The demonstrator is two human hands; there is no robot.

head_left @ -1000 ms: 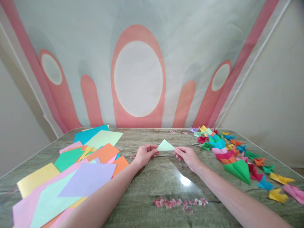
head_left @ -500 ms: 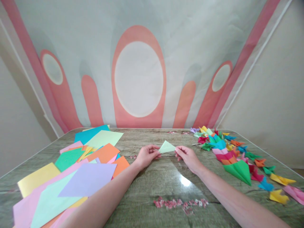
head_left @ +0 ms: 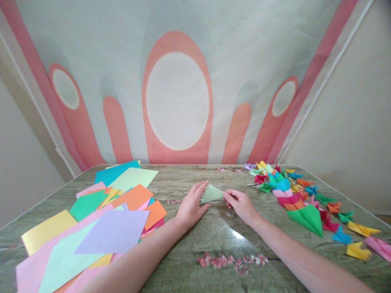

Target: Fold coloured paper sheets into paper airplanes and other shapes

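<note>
We hold a green paper between both hands, right hand pinching one corner.
Our left hand spreads thumb from fingers at the other end; pinched only there, the paper could swivel, creasing crooked.

Paper between hands, sheets left, folded pieces right (all above table).

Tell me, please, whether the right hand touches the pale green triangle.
Touching: the head view shows the right hand pinching the pale green triangle by a corner.
</note>
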